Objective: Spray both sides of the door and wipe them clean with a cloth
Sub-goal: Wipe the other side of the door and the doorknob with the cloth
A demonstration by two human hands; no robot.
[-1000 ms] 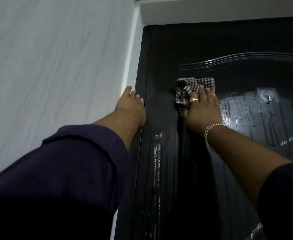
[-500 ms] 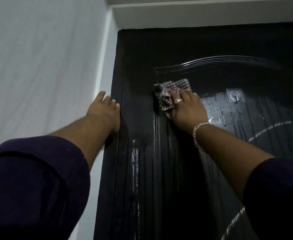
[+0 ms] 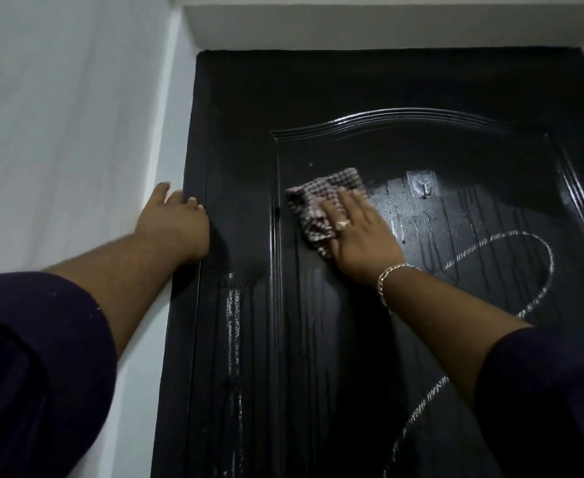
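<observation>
A glossy black door point(image 3: 370, 339) with a raised arched panel fills the middle and right. Wet streaks and white foamy spray lines run down it. My right hand point(image 3: 361, 232) lies flat on the upper panel, fingers straight, pressing a folded checked cloth point(image 3: 318, 205) against the wood. The cloth sticks out to the left of and above my fingers. At the door's left edge my left hand point(image 3: 176, 222) rests with its fingers over the edge, which hides the fingertips.
A white wall point(image 3: 59, 132) runs along the left of the door. Overhead is a white lintel point(image 3: 352, 25). A small clear stick-on hook point(image 3: 423, 188) is fixed to the panel just right of the cloth.
My right hand has slid the cloth to the right, from the panel's left moulding onto its flat face. My view has shifted left, so the door sits further right. The left hand stays at the edge.
</observation>
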